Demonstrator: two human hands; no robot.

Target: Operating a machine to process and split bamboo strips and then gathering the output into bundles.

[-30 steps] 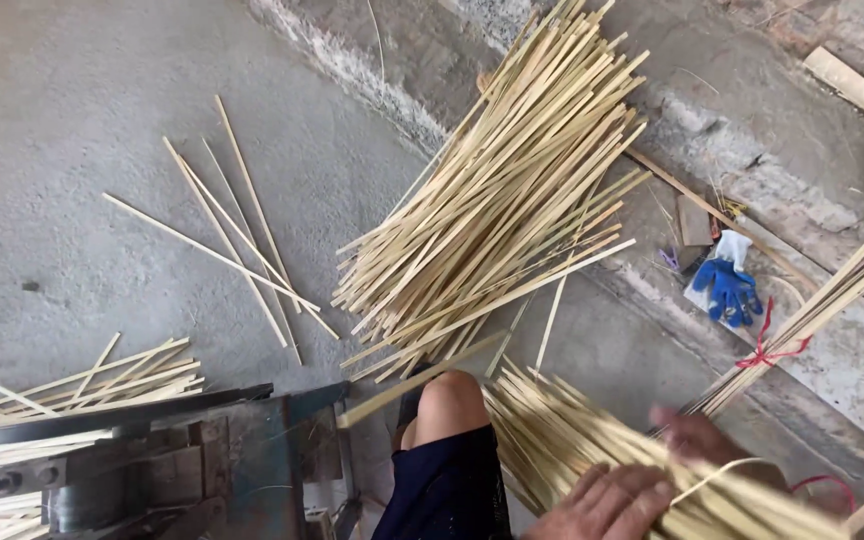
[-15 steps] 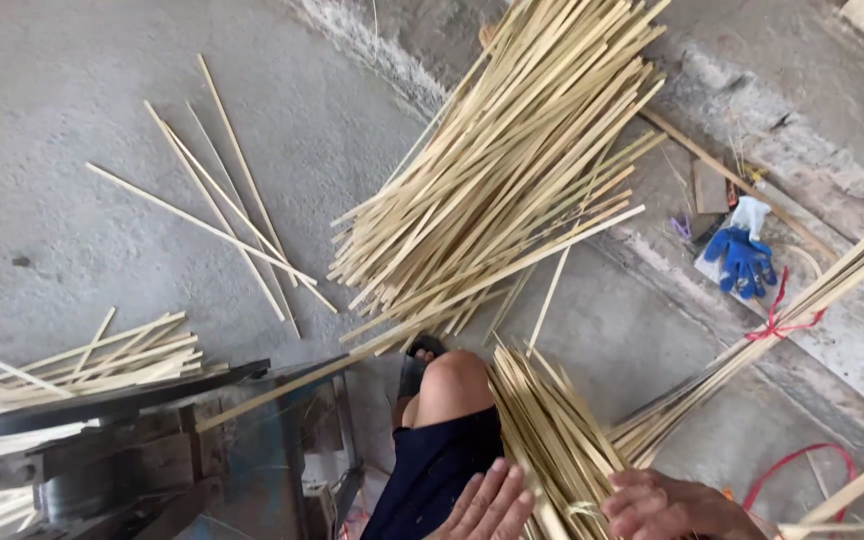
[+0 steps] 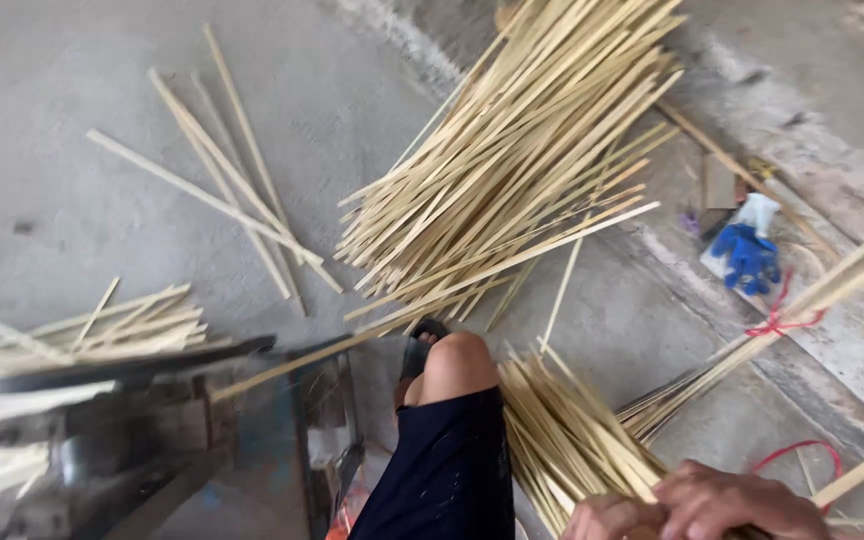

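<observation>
A bundle of thin pale bamboo sticks (image 3: 564, 438) lies on the floor by my right side, fanning up and left from the bottom edge. My left hand (image 3: 600, 518) sits at the bundle's near end with its fingers curled on the sticks. Just to its right, my right hand (image 3: 744, 502) closes over the same sticks. Both hands are cut off by the frame's lower edge. My bare knee (image 3: 462, 362) and dark shorts are immediately left of the bundle.
A large heap of sticks (image 3: 524, 170) spreads across the concrete ahead, and loose sticks (image 3: 220, 196) lie to its left. A dark metal machine (image 3: 132, 420) with sticks on it stands at lower left. At right lie a blue glove (image 3: 752, 256), a red-tied bundle (image 3: 778, 320) and a red cord (image 3: 800, 452).
My left hand has moved from near my knee to the right, onto the bundle's end. My right hand has shifted right and closed on the sticks. The view has drifted slightly.
</observation>
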